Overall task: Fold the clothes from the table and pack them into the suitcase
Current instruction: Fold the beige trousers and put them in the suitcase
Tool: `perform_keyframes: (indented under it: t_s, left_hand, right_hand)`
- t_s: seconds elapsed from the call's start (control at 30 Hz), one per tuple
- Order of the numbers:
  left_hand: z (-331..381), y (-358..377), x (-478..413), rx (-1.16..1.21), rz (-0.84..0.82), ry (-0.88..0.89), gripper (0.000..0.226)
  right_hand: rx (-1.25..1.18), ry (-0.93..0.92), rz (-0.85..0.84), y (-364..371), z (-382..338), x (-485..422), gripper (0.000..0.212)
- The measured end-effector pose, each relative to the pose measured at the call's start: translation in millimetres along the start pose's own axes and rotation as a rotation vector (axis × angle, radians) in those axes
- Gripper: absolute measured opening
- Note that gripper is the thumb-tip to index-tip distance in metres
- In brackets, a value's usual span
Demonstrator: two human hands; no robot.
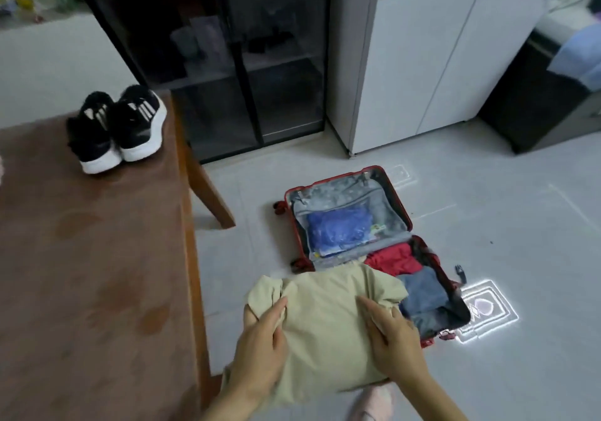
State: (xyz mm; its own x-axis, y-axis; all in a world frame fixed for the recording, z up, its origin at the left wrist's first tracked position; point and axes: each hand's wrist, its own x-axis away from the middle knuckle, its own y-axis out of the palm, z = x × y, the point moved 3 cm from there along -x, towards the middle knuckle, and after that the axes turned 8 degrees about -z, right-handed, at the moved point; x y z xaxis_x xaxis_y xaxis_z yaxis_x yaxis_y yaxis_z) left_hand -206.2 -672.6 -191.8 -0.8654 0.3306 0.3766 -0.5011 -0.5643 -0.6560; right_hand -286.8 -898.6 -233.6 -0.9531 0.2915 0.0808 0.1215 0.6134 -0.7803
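I hold a folded beige garment [328, 326] in the air between the table and the suitcase. My left hand [260, 349] grips its left side, thumb on top. On the right side, my right hand [392, 344] grips it the same way. The red suitcase [403, 206] lies open on the floor beyond the garment. Its near half holds a red garment [393, 258] and a blue denim one [426, 294]. Its lid half has a mesh pocket with a blue item [338, 229] inside. The beige garment hides the suitcase's near left corner.
A brown wooden table [91, 258] fills the left, with a pair of black sneakers [117, 128] at its far end. A dark glass cabinet [227, 63] and a white cabinet [422, 56] stand behind. Grey tiled floor surrounds the suitcase. A pink slipper [374, 401] shows below.
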Motion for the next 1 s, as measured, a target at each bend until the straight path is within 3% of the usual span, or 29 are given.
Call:
perform_keyframes:
  t_s: [0.2, 0.4, 0.57, 0.87, 1.0]
  left_hand:
    - [41.9, 116.6, -24.3, 0.004, -0.11, -0.143, 0.053]
    - [35.2, 209.2, -80.2, 0.023, -0.179, -0.173, 0.055]
    - [-3.5, 294.1, -161.8, 0.103, -0.209, -0.197, 0.055]
    - [-92.2, 424.7, -334.4, 0.154, -0.1, -0.185, 0.052]
    - [-143.2, 452.2, -392.8, 0.182, -0.013, -0.229, 0.05]
  right_hand:
    - [0.055, 0.068, -0.052, -27.2, 120.8, 10.1, 0.046]
    - [0.117, 0.14, -0.08, -2.4, 218.4, -10.5, 0.046]
    - [0.183, 0.184, -0.112, 59.5, 309.6, -58.2, 0.044]
    - [0.298, 0.168, -0.058, 184.9, 455.2, -193.7, 0.041]
    - [0.271, 0.048, -0.036, 251.7, 484.2, -243.1, 0.033]
